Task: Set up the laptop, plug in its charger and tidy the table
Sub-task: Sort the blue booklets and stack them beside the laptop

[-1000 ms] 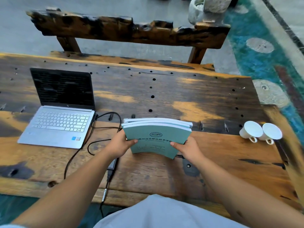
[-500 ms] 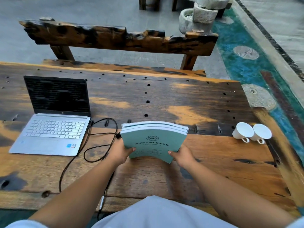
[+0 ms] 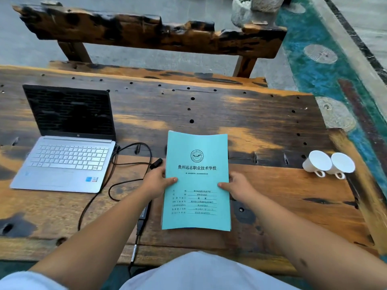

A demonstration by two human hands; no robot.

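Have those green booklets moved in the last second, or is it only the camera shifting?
Yes. The green booklets stood on edge beside the laptop cable; now they lie tipped flat toward the person, cover up, both hands at their sides.

At the right of the frame, two white cups lie on their sides, touching each other, mouths facing the viewer and handles toward the near edge. Along the top runs a dark, rough wooden bench. At upper centre-right stands a grey stone object, cut off by the frame's edge. A teal painted floor strip with pale round discs runs down the right side.
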